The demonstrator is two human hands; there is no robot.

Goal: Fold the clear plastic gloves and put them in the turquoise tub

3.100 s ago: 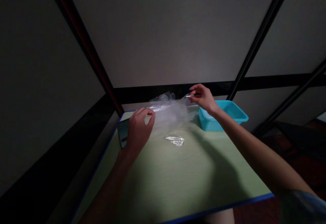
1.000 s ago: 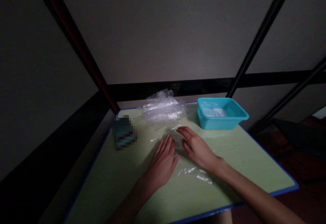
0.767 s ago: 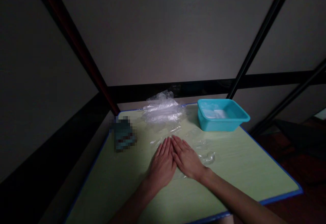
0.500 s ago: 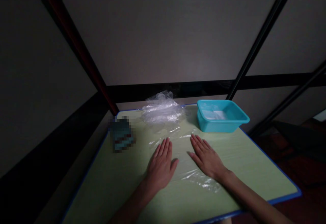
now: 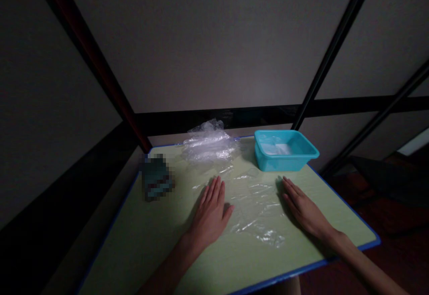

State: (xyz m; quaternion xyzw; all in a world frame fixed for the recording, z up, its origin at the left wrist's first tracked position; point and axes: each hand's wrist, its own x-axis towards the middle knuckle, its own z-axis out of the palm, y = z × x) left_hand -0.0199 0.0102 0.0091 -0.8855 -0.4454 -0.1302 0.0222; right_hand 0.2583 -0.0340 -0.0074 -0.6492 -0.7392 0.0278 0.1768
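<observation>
A clear plastic bag [image 5: 256,205] lies spread and wrinkled on the pale green table [image 5: 140,250]. My left hand [image 5: 211,212] rests flat on the bag's left side, fingers stretched out and thumb apart. Just off the bag's right side is my right hand [image 5: 304,208], its fingers extended and holding nothing; whether it touches the table I cannot tell. Behind the spread bag sits a crumpled pile of clear plastic bags [image 5: 211,145].
A turquoise basin [image 5: 283,162] with something white inside stands at the back right. On the left lies a dark, pixelated item [image 5: 157,178]. The table has a blue edge [image 5: 281,281], and a panelled wall [image 5: 214,53] rises directly behind it.
My right hand has moved right, off the plastic bag, uncovering its right part. My left hand stays flat in place. The view has shifted slightly.
</observation>
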